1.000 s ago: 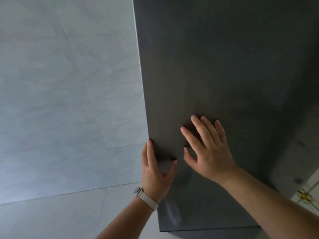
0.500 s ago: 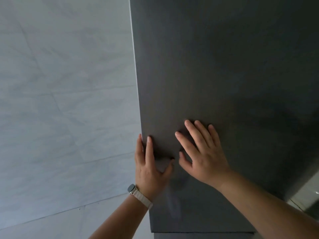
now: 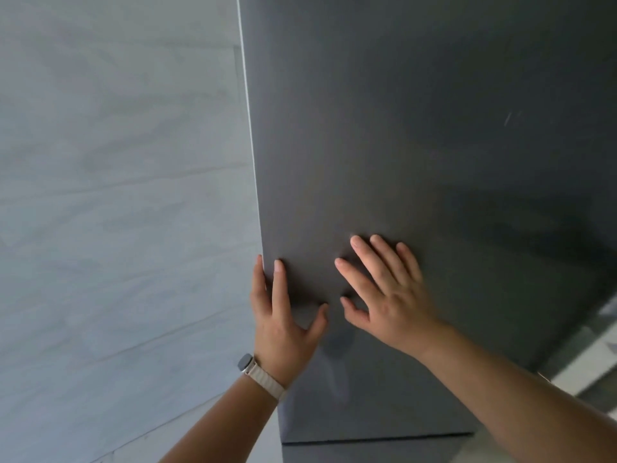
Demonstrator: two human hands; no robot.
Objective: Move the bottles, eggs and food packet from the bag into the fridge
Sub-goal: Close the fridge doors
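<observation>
Hands on the front of the fridge, both flat. Dark grey fridge door filled the right of the view, its top and right side cut off by the frame; the inside was hidden behind it.

- Left hand: at the door's left edge, low on the panel. Two straight fingers showed, one on the face and one lying along the very edge. The remaining fingers were out of sight past that edge. Thumb spread to the right and touched the face. It held nothing.
- Right hand: just beside the left, apart from it. Palm towards the door, fingers straight and fanned wide, tips on the face. It held nothing.
- Wristwatch with a pale strap on the left wrist; its dial could not be read.
- Lower panel under the door, parted from it by a thin seam, mostly cut off.
- Pale grey tiled wall to the left.
- Strip of floor at the far right, blurred, pattern hard to make out.
</observation>
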